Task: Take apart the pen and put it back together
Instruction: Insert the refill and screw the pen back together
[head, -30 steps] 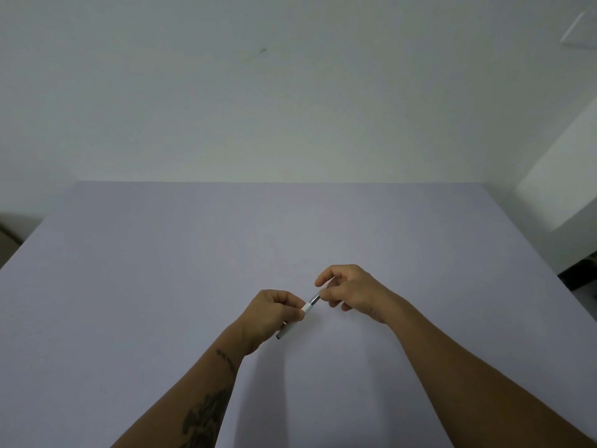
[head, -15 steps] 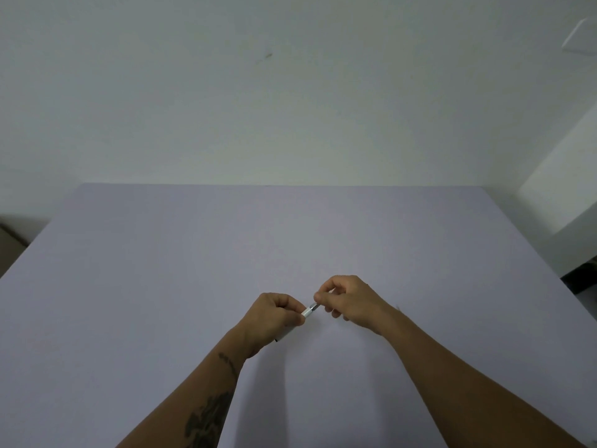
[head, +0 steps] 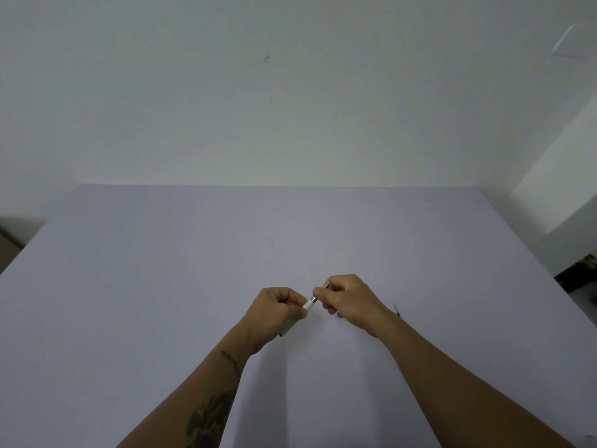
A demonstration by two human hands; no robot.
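A white pen barrel (head: 308,305) runs diagonally through my left hand (head: 276,310), which is closed around it; its lower end pokes out below the fist. At the barrel's upper end a short metallic tip section shows, and my right hand (head: 347,300) pinches that end with thumb and fingers. Both hands hover close together just above the lavender table (head: 161,270). A thin dark pen part (head: 397,310) lies on the table just right of my right wrist, mostly hidden by it.
The wide lavender table ends at a plain white wall at the back. A white wall corner stands at the right, with dark clutter (head: 578,270) on the floor beyond the table's right edge.
My right hand has slid toward my left hand along the pen, so less of the tip end shows between them. Both hands have drifted slightly closer together.
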